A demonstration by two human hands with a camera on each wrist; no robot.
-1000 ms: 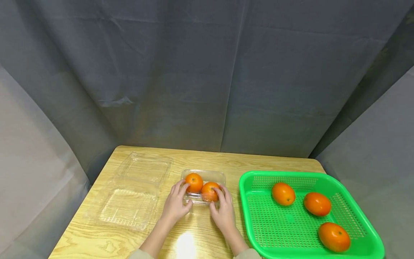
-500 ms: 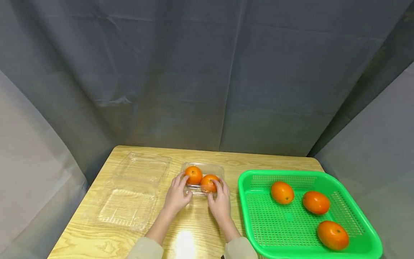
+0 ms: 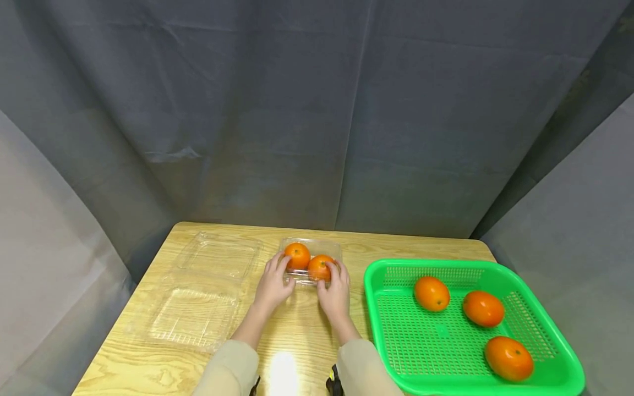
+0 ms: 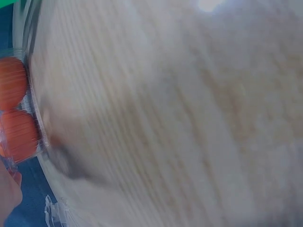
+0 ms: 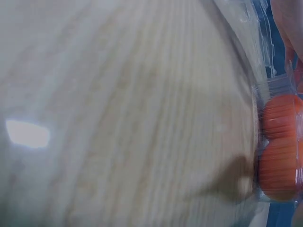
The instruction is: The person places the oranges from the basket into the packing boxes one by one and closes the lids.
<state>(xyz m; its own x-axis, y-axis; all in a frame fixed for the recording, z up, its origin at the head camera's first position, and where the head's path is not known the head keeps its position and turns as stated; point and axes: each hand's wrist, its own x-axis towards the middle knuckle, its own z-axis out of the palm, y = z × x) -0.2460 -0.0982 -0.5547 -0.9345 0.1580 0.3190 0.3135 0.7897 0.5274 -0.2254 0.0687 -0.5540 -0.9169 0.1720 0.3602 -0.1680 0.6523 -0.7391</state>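
Observation:
Two oranges (image 3: 297,256) lie side by side in a clear plastic container (image 3: 324,246) at the middle of the table, towards the back. My left hand (image 3: 272,281) holds the container's near left corner, its fingertips over the left orange's edge and the thumb at the front. Its near right corner is held by my right hand (image 3: 335,291), with fingertips over the right orange (image 3: 319,268). In the left wrist view, ridged container walls stand before the oranges (image 4: 20,135), with part of my left hand (image 4: 8,194) below. Whether the lid is down, I cannot tell.
An open clear clamshell box (image 3: 195,316) lies on the left of the wooden table (image 3: 297,330). A green plastic basket (image 3: 371,330) with three oranges (image 3: 482,309) stands on the right. Behind the table hangs a dark grey curtain (image 3: 277,137).
Both hands have slid the container with its two oranges away from me, towards the table's back edge. The clamshell box and the basket have stayed put.

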